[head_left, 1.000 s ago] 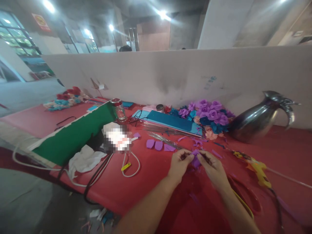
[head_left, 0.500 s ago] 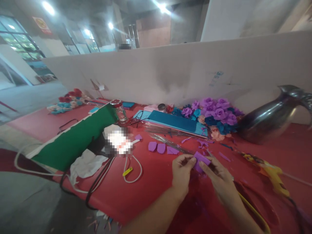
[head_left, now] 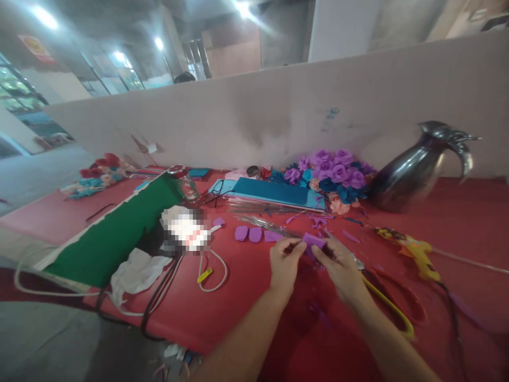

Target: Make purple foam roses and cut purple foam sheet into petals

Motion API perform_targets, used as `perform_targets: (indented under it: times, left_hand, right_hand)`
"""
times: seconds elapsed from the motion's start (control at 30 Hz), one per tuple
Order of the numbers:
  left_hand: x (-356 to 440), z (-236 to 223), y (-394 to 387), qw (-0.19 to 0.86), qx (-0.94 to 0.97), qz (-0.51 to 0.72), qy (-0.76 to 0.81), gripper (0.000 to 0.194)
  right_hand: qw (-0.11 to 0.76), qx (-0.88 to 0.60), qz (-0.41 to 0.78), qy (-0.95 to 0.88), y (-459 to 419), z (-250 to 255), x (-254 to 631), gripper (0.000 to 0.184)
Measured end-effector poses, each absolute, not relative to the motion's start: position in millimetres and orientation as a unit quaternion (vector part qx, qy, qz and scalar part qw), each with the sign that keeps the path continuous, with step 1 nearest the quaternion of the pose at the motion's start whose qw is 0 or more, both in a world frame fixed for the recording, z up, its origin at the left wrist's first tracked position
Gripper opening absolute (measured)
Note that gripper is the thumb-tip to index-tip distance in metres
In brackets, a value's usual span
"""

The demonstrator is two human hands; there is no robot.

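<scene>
Between my two hands is a small piece of purple paper point(head_left: 313, 241), held above the red table point(head_left: 246, 302). My left hand point(head_left: 284, 263) pinches its left edge between thumb and fingers. On the right edge, my right hand point(head_left: 341, 265) grips it with the thumb laid across the front. Several cut purple paper petals point(head_left: 255, 234) lie in a row just left of my hands. Scissors point(head_left: 387, 302) with red and yellow handles rest beside my right forearm, their blades partly behind the hand. Thin wires point(head_left: 262, 225) lie behind the petals.
At the right are a yellow glue gun point(head_left: 423, 257) with its cord and a metal jug point(head_left: 409, 170). Purple paper flowers point(head_left: 336, 167) stand behind blue paper sheets point(head_left: 274, 192). A green box point(head_left: 115, 233), a glass jar point(head_left: 189, 188) and a white cable point(head_left: 225, 265) occupy the left.
The camera view has turned to the right, so the jug and glue gun show more fully. Both hands still hold the purple paper, which is now tilted slightly differently.
</scene>
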State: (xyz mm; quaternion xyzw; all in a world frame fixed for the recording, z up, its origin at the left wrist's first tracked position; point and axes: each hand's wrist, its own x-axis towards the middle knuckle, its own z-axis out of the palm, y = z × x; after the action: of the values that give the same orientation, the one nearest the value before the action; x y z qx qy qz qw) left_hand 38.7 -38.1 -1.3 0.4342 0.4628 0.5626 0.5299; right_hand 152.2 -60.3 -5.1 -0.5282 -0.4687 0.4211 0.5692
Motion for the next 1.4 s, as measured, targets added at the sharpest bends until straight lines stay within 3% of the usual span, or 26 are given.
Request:
perform_targets:
  times: [0.57,0.87,1.07,1.2,1.3,1.4]
  left_hand:
    - [38,-1,-36,0.657,0.368,0.528,0.393,0.019]
    - [37,3,-36,0.61,0.406,0.537,0.417,0.017]
    - [38,6,-39,0.618,0.401,0.545,0.4,0.03]
    - [39,5,-38,0.634,0.364,0.557,0.394,0.028]
    - [40,4,-37,0.633,0.359,0.559,0.396,0.031]
    - [39,4,-37,0.633,0.355,0.555,0.406,0.032]
  right_hand:
    - [0.513,-0.551,0.367,-0.546,-58,-8,159,0.022]
    - [0.555,-0.492,0.419,-0.523,-58,1,158,0.018]
    - [0.539,-0.511,0.412,-0.528,-59,-8,158,0.021]
    - [0.559,-0.573,0.274,-0.533,-61,-11,159,0.024]
    - [0.51,-0.595,0.143,-0.605,-64,-6,157,0.014]
    - [0.466,-0.586,0.121,-0.652,-66,-2,154,0.014]
